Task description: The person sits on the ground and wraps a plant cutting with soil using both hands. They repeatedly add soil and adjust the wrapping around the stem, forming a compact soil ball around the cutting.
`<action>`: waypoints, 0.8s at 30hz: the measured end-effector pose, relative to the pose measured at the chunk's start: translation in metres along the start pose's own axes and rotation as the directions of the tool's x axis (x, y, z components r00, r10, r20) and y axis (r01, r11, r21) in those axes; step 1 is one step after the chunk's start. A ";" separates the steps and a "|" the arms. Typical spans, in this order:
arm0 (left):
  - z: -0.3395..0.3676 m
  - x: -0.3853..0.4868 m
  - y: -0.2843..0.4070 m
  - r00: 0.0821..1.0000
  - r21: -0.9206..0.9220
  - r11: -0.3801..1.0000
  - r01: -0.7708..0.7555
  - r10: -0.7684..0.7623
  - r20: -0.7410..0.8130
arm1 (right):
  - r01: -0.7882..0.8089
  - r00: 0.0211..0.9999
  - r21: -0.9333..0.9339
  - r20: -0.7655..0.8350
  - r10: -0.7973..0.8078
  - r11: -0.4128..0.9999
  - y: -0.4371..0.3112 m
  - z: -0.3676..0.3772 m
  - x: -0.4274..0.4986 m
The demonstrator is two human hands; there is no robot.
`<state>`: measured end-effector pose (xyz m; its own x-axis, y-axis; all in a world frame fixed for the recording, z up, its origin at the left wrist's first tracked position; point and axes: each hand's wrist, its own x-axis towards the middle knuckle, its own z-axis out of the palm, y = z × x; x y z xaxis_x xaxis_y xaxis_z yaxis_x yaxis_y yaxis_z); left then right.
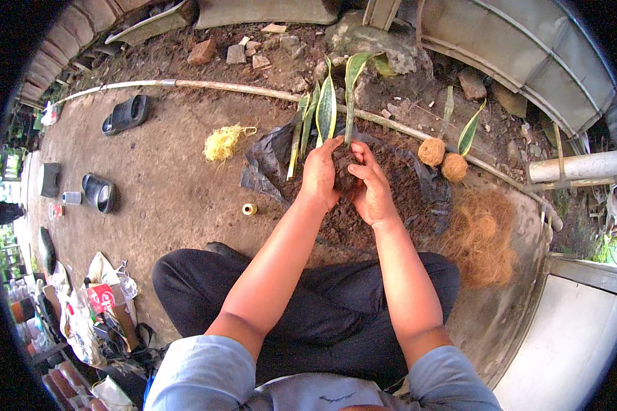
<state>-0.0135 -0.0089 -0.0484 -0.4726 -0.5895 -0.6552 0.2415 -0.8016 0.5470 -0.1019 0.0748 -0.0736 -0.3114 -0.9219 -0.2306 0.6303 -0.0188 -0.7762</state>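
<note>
My left hand [321, 173] and my right hand [371, 189] cup a dark ball of soil [345, 167] between them. A variegated snake plant leaf [350, 97] stands upright out of the ball. Beneath my hands, loose soil [401, 180] lies heaped on a black plastic sheet [267, 159]. More snake plant leaves [326, 105] rest on the far left part of the sheet. To the right, two fibre-wrapped balls [432, 151] sit side by side, with a leaf [472, 128] upright at one of them. A pile of brown coconut fibre [486, 241] lies to the right of the sheet.
Tangled yellow twine [223, 143] and a small thread spool [249, 209] lie on the concrete at left. Black sandals [128, 114] are farther left. A long pole [226, 86] crosses beyond the sheet, before rubble and stones [202, 52]. Bags and a bottle [103, 298] crowd the lower left.
</note>
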 end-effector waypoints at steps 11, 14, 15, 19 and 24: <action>-0.016 0.019 -0.013 0.992 -0.028 0.999 -0.022 0.025 0.126 | 0.080 0.993 -0.073 -0.078 -0.086 0.994 0.009 -0.001 0.001; -0.014 0.021 -0.013 1.000 0.045 0.999 -0.013 0.012 0.020 | 0.124 0.989 -0.129 -0.069 -0.134 0.984 0.008 0.004 0.001; -0.010 0.016 -0.011 1.000 0.056 0.998 -0.003 0.003 -0.007 | 0.154 0.984 -0.173 -0.064 -0.167 0.973 0.005 0.008 0.000; 0.009 -0.010 -0.003 0.999 0.117 0.992 -0.045 0.047 -0.011 | 0.244 0.960 -0.325 -0.052 -0.275 0.914 0.011 0.000 0.002; -0.003 0.003 -0.009 0.998 0.036 0.997 -0.063 0.062 0.023 | 0.166 0.980 -0.276 -0.059 -0.189 0.947 0.005 0.005 0.001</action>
<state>-0.0147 -0.0034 -0.0569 -0.4759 -0.6355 -0.6080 0.2404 -0.7590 0.6051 -0.0955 0.0718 -0.0754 -0.4661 -0.8773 -0.1140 0.3490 -0.0640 -0.9349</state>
